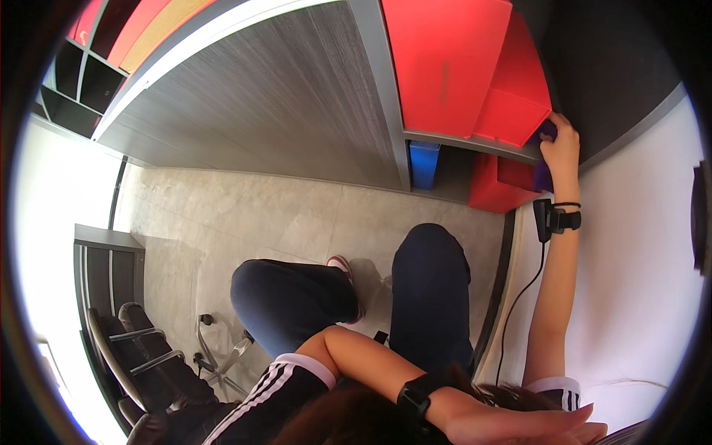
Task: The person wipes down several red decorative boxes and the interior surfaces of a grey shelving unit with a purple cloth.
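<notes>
I have the right hand [562,144] outstretched beside the shelf board [489,147], fingers curled on one purple object [544,178], two red boxes [445,67] above, one red box [489,183] and one blue box [424,165] below, left hand's [504,424] grip unclear

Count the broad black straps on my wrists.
2: the right-wrist strap, right of centre, and the left-wrist strap, near the picture's lower edge. The thin band above the right one isn't counted; none seems hidden.

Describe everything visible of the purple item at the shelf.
The dark purple item shows as narrow patches beside the right hand, which hides part of it and appears to touch it. It is at the right end of the shelf, near red boxes. Its material, full shape and exact pose cannot be told.
</notes>
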A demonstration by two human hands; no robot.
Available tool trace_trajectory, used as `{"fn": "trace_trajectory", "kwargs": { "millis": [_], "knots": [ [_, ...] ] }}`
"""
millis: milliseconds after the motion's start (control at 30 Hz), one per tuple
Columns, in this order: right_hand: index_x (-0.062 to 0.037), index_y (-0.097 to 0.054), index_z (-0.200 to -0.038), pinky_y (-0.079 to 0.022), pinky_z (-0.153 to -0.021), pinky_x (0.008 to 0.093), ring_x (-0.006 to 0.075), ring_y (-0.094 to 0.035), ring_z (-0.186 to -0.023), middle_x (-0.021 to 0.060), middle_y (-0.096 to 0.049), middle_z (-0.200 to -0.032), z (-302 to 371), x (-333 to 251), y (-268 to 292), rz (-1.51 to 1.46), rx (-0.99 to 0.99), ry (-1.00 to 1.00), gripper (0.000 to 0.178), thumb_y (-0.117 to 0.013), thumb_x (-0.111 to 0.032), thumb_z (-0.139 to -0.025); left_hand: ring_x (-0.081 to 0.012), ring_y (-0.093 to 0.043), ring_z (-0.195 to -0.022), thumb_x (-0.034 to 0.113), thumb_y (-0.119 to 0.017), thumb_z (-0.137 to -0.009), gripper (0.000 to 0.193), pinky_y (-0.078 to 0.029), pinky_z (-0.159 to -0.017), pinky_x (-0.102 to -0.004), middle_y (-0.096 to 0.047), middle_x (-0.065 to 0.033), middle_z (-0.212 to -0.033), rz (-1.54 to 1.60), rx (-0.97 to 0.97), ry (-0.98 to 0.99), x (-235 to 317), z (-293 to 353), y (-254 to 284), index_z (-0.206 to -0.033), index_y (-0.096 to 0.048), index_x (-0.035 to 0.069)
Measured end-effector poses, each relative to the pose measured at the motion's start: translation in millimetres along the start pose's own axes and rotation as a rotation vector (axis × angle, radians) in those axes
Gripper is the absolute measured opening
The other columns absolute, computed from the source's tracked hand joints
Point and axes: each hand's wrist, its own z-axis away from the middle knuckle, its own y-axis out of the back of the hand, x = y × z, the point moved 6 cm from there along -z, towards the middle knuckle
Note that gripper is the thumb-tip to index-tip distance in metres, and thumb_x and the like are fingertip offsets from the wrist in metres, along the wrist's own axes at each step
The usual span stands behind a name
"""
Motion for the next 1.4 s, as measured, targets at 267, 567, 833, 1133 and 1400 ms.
{"fn": "trace_trajectory", "kwargs": {
  "millis": [267, 567, 833, 1133, 1400],
  "knots": [
    [-0.0026, -0.064, -0.105, -0.05, -0.086, 0.0407, 0.0386, -0.061, -0.101, 0.0154, -0.065, -0.106, -3.0, 11.9, 1.2, 0.009, 0.055, -0.01, 0.042, -0.052, 0.012, -0.068, -0.014, -0.046, -0.077, 0.035, -0.033, -0.101, 0.04, -0.04, -0.069, -0.0269, -0.05, -0.0055, -0.091, 0.044, 0.056, -0.04, -2.0, -5.1, 6.1, -0.11, -0.057, 0.005],
    [-0.001, -0.063, -0.114, -0.048, -0.091, 0.0419, 0.0405, -0.058, -0.108, 0.0189, -0.064, -0.113, -3.7, 25.6, -7.0, 0.062, 0.031, -0.002, 0.046, -0.055, 0.006, -0.069, -0.0144, -0.048, -0.074, 0.031, -0.037, -0.099, 0.034, -0.04, -0.065, -0.0277, -0.053, -0.0064, -0.087, 0.043, 0.096, -0.044, 3.0, -5.7, 4.5, -0.103, -0.059, 0.006],
    [0.0003, -0.061, -0.114, -0.048, -0.09, 0.0425, 0.0424, -0.057, -0.108, 0.0222, -0.062, -0.115, -4.7, 29.0, -8.5, 0.036, 0.041, 0.037, 0.043, -0.053, 0.004, -0.071, -0.0148, -0.049, -0.072, 0.028, -0.04, -0.098, 0.03, -0.04, -0.062, -0.0284, -0.056, -0.0072, -0.083, 0.007, 0.132, -0.05, 13.7, 2.5, 3.4, -0.096, -0.06, 0.007],
    [0.0021, -0.058, -0.118, -0.046, -0.094, 0.0418, 0.0414, -0.054, -0.116, 0.0226, -0.058, -0.124, -2.0, 48.1, -20.2, 0.063, 0.032, 0.027, 0.045, -0.052, 0.01, -0.074, -0.0152, -0.051, -0.069, 0.025, -0.044, -0.096, 0.026, -0.04, -0.059, -0.0292, -0.06, -0.0081, -0.078, -0.122, 0.152, -0.053, 38.5, 13.8, -10.9, -0.089, -0.063, 0.008],
    [0.0035, -0.057, -0.117, -0.043, -0.097, 0.0408, 0.0419, -0.054, -0.114, 0.024, -0.059, -0.12, 4.4, 57.0, -20.2, 0.023, 0.049, 0.118, 0.043, -0.054, 0.011, -0.075, -0.0156, -0.052, -0.066, 0.022, -0.048, -0.095, 0.024, -0.04, -0.055, -0.0299, -0.062, -0.0089, -0.074, 0.315, 0.842, 0.063, 53.0, 27.7, -10.6, -0.082, -0.064, 0.009]
  ]
}}
